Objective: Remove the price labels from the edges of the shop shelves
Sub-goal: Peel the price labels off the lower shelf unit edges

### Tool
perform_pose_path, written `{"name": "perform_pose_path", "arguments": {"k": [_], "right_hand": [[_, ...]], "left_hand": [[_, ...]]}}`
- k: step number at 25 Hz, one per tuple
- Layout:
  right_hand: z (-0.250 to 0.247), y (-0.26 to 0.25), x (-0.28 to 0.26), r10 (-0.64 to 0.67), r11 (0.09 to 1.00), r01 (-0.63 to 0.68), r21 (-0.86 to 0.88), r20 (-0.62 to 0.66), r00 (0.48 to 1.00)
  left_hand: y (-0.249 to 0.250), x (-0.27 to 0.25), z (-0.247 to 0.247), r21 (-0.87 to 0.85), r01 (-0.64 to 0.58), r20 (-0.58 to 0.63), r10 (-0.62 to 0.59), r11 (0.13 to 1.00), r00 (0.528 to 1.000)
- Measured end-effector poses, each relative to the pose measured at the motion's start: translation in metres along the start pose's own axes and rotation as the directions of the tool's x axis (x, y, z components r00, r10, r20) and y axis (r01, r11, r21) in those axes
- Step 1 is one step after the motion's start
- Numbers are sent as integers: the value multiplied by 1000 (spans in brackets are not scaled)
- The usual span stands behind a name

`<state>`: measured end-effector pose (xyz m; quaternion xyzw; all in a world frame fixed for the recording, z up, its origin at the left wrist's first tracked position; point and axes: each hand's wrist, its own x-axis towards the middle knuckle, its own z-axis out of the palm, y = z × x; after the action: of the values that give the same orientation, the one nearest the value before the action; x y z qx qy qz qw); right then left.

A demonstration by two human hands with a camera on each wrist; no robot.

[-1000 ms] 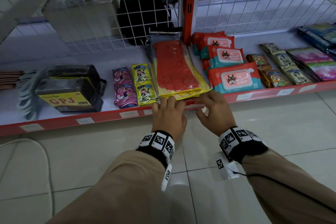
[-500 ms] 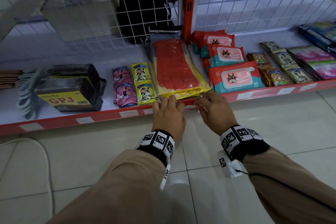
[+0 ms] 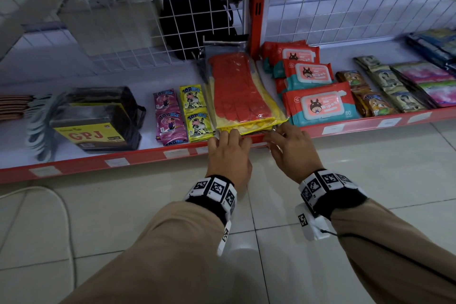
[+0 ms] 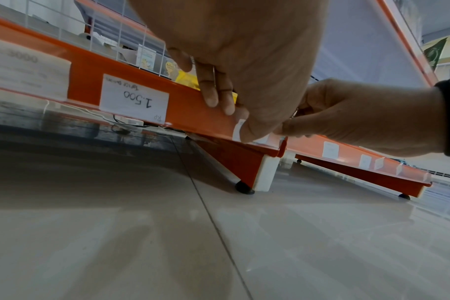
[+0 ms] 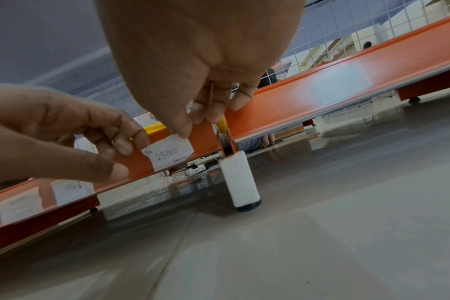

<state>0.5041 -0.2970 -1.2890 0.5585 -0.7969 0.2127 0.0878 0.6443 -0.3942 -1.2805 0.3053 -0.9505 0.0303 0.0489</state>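
The red shelf edge (image 3: 148, 155) runs across the head view with several white price labels (image 3: 175, 153) along it. One label reads 25.000 (image 5: 170, 154) and sits beside the shelf joint. My right hand (image 5: 193, 125) pinches that label's upper right corner, thumb in front and fingers over the top of the edge. My left hand (image 5: 121, 156) grips the edge just left of the label, fingers curled over the top and thumb on the front. In the head view both hands (image 3: 228, 136) (image 3: 278, 133) hide this label. A label reading 1.500 (image 4: 135, 99) lies further left.
A pack of red rubber gloves (image 3: 237, 91) overhangs the edge above my hands. Wet wipes (image 3: 320, 103), sachets (image 3: 195, 111) and a black GPJ pack (image 3: 98, 118) fill the shelf. The white shelf foot (image 5: 240, 178) stands on the tiled floor (image 3: 370, 180). A cable (image 3: 61, 205) lies at left.
Both hands stay at the same spot on the shelf edge. The right hand's fingers have shifted slightly up and left onto the edge.
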Motion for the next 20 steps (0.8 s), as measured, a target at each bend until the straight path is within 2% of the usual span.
{"name": "perform_pose_path", "arguments": {"k": [5, 10, 13, 20], "right_hand": [[1, 2, -1, 10, 1000, -10, -5, 11, 1000], [0, -3, -7, 10, 987, -14, -159, -28, 1000], [0, -16, -4, -18, 983, 10, -185, -41, 999], [17, -61, 4, -110, 980, 114, -161, 28, 993]], "left_hand": [[0, -1, -2, -37, 20, -20, -21, 999, 1000], [-12, -8, -4, -134, -51, -65, 43, 990, 997], [-22, -16, -7, -157, -91, -100, 76, 983, 992], [-70, -40, -10, -113, -21, -77, 13, 993, 997]]}}
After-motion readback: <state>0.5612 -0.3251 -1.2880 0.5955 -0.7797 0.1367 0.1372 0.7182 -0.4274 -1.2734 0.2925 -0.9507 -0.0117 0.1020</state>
